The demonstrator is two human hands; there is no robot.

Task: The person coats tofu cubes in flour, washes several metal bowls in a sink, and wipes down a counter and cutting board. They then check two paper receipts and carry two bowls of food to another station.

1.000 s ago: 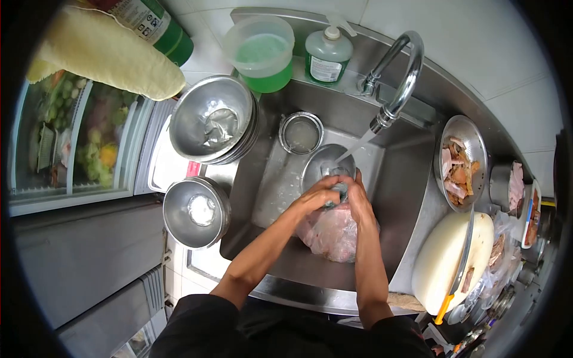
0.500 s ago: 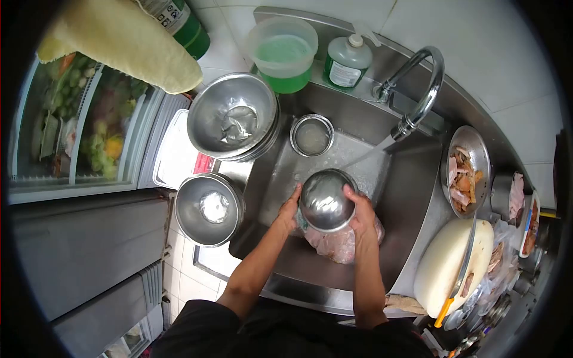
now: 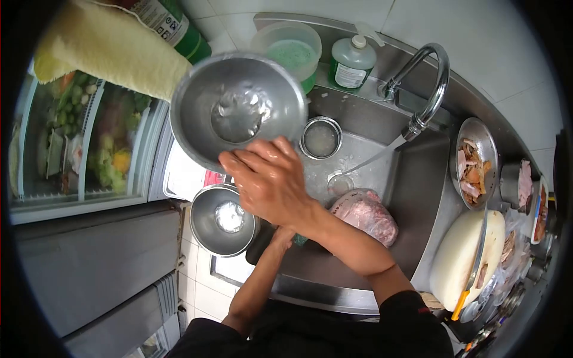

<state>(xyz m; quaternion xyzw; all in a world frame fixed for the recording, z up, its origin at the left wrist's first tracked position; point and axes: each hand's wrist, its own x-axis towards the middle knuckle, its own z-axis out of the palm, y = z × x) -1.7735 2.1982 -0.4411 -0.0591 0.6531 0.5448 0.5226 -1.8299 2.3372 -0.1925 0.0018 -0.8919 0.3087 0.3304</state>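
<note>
My right hand (image 3: 268, 176) is closed on the near rim of a shiny metal bowl (image 3: 197, 113). The bowl is over the left side of the sink, where the bowl stack stands, and covers that stack from view. My left hand (image 3: 283, 237) is lower, partly behind my right wrist; its fingers are mostly hidden. A bit of green scouring pad (image 3: 299, 240) shows beside it, apparently in its grip. In the sink (image 3: 421, 191) lies a plastic-wrapped piece of meat (image 3: 367, 218), close to my right forearm.
Water runs from the faucet (image 3: 443, 77) into the sink. A small round metal strainer (image 3: 321, 138) sits inside. Behind are a tub of green liquid (image 3: 292, 53) and a soap bottle (image 3: 352, 65). Another bowl (image 3: 206, 218) stands left; a knife (image 3: 477, 256) lies on a white board (image 3: 444, 268) at right.
My right hand has carried a metal bowl from the middle of the sink up and left, above the stack. My left hand has let go of that bowl and dropped lower. The wrapped meat is more exposed.
</note>
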